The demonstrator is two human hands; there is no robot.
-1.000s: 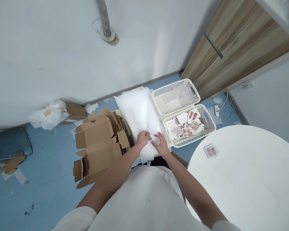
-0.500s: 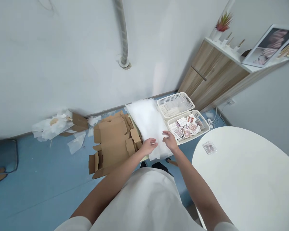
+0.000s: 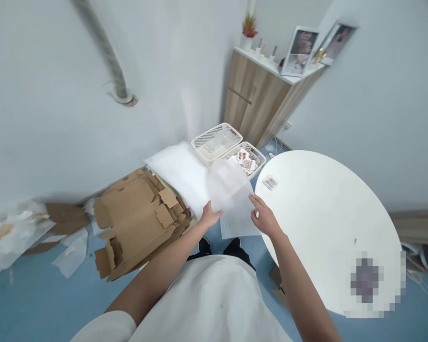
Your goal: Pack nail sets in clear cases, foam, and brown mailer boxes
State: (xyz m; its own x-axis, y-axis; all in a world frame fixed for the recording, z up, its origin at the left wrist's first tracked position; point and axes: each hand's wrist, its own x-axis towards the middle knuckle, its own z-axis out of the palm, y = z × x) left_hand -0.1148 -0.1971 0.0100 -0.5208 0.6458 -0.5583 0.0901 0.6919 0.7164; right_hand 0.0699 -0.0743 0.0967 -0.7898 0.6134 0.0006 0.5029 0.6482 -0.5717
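Observation:
A thin translucent white packing sheet (image 3: 239,216) hangs raised between my hands, its upper part curled over the white stack. My right hand (image 3: 266,218) is at the sheet's right edge, apparently gripping it with the fingers; the exact hold is hard to make out. My left hand (image 3: 210,217) is by the sheet's lower left side, thumb and forefinger apart, close to the near edge of the stack of white packing sheets (image 3: 181,168). Behind the raised sheet, a white basket (image 3: 259,167) holds several printed cards of press-on nails (image 3: 248,164), partly covered.
Flattened brown cardboard boxes (image 3: 135,209) lie left of the stack. A second white basket (image 3: 199,142) holds clear plastic pieces. The round white table (image 3: 317,213) bears a small clear pack (image 3: 270,182). A wooden cabinet (image 3: 260,95) stands behind; plastic wrapping (image 3: 14,232) lies at left.
One translucent sheet has come up off the stack and moved right, toward the round table. My right hand has moved away from the stack with it. The view has turned to the right.

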